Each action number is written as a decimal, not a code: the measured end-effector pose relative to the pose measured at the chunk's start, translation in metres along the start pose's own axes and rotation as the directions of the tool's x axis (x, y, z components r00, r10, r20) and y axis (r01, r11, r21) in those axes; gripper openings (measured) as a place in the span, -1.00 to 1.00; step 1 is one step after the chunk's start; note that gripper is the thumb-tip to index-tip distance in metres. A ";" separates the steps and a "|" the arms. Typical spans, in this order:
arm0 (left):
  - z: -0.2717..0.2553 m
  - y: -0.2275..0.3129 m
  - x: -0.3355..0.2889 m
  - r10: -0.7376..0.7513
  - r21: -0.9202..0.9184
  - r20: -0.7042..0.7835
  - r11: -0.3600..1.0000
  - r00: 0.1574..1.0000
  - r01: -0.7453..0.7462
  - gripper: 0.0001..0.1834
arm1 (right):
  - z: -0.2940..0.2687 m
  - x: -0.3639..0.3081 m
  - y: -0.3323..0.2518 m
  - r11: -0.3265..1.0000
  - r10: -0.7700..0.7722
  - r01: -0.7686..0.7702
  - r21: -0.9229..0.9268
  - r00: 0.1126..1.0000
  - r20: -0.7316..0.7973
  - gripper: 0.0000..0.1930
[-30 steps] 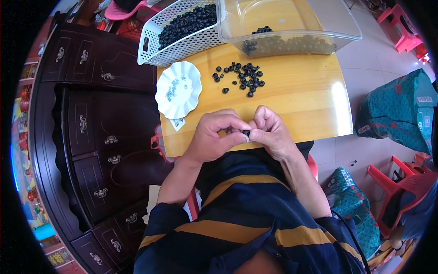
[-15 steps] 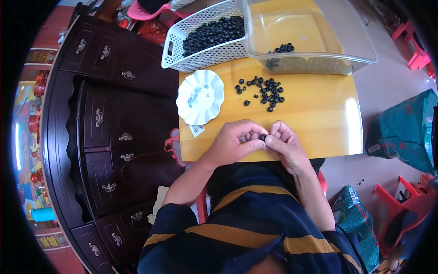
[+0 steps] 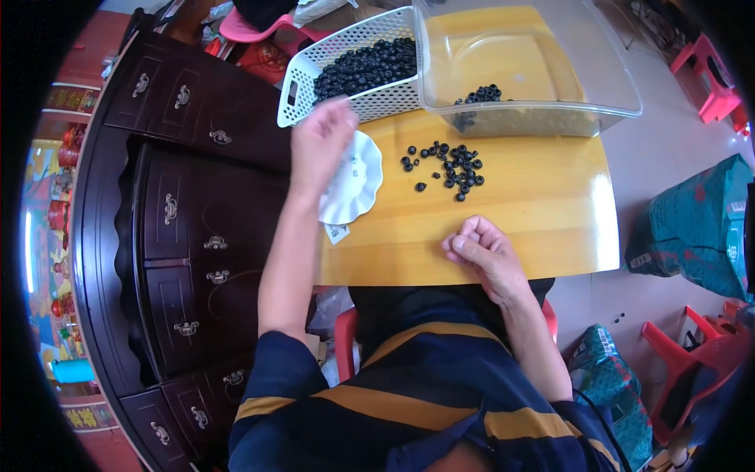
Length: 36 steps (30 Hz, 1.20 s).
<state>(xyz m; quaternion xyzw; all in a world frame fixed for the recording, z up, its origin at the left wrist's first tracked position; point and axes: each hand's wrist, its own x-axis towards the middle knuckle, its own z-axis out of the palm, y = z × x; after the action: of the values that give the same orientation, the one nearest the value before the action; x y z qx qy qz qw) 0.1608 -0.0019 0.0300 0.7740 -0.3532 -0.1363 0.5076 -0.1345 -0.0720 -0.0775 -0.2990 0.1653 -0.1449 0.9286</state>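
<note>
My left hand point(image 3: 321, 145) is raised over the left side of a white scalloped dish point(image 3: 358, 193), close to the front of the white perforated basket point(image 3: 393, 100). Its fingers are smeared by motion, so whether they hold anything is unclear. Many small round black parts point(image 3: 366, 71) fill the basket. Above the table's near edge, my right hand point(image 3: 487, 256) is closed, thumb against curled fingers; anything inside is hidden. Beyond it lie loose black ring-like parts point(image 3: 460, 167) on the yellow tabletop point(image 3: 543, 204). Tiny greyish specks show on the dish, partly covered by my left hand.
A clear plastic bin point(image 3: 621, 106) with some black parts stands at the table's far side, beside the basket. Dark wooden drawers point(image 3: 236, 177) stand close on the left. Teal bags point(image 3: 692, 224) and red stools point(image 3: 692, 362) are on the floor at right.
My left hand has left the right hand and moved up and left to the dish and basket. The black part between my fingers is no longer visible. My right hand stays nearly in place.
</note>
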 end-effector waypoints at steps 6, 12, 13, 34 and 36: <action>0.052 -0.024 -0.081 0.128 0.327 0.270 0.920 0.954 -0.216 -0.75 | 0.004 -0.001 -0.001 1.000 0.006 -0.006 0.023 1.000 -0.007 -0.90; 0.075 -0.027 -0.085 0.250 0.504 0.236 0.795 0.939 -0.338 -0.77 | 0.001 0.000 0.000 1.000 0.006 -0.006 0.029 1.000 -0.017 -0.90; 0.076 -0.028 -0.084 0.326 0.524 0.233 0.752 0.916 -0.401 -0.80 | 0.002 0.000 0.000 0.999 0.006 -0.005 0.033 1.000 -0.018 -0.90; 0.098 0.020 -0.137 0.414 -0.059 0.212 0.910 0.885 -0.411 -0.79 | 0.001 0.001 -0.001 0.953 -0.068 0.055 0.299 0.997 0.032 -0.78; 0.100 0.023 -0.136 0.427 -0.049 0.217 0.903 0.878 -0.428 -0.79 | 0.004 0.000 -0.003 0.955 -0.094 0.087 0.284 0.995 0.012 -0.79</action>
<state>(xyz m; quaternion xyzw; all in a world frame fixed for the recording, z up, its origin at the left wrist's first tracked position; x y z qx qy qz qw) -0.0023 0.0169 -0.0147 0.6570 -0.5699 -0.1066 0.4819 -0.1331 -0.0724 -0.0725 -0.1720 0.1169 -0.2056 0.9563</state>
